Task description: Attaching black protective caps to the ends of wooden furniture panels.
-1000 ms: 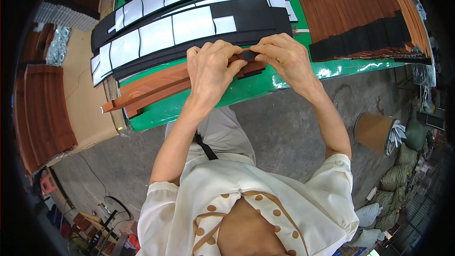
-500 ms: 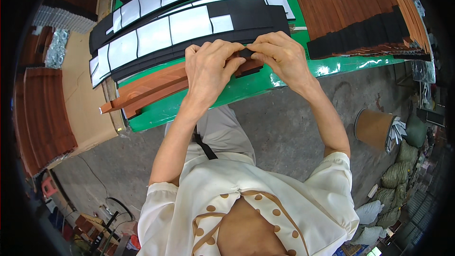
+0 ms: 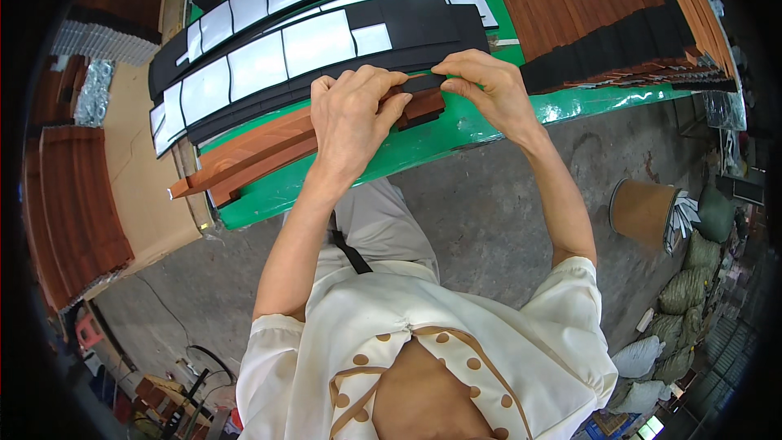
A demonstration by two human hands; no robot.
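A small black pad (image 3: 422, 83) lies along the end of a reddish-brown wooden strip (image 3: 261, 145) at the table's near edge. My left hand (image 3: 352, 118) is closed in a pinch at the pad's left end, its thumb beside the strip. At the right end, the thumb and fingertips of my right hand (image 3: 487, 91) close on the pad's edge. Just beyond my hands lie stacked black sheets (image 3: 411, 28) partly covered with white rectangular pieces (image 3: 316, 42). My left hand hides part of the wooden strip.
The green-covered table (image 3: 456, 129) ends just on my side of the strips. Brown boards with black ends (image 3: 603, 53) are stacked at the right. More brown boards (image 3: 81, 204) stand at the left by a cardboard surface (image 3: 147, 147). A brown drum (image 3: 641, 210) stands on the floor.
My right hand has shifted right, away from my left, and more of the black pad shows between them. My left hand has moved only slightly.
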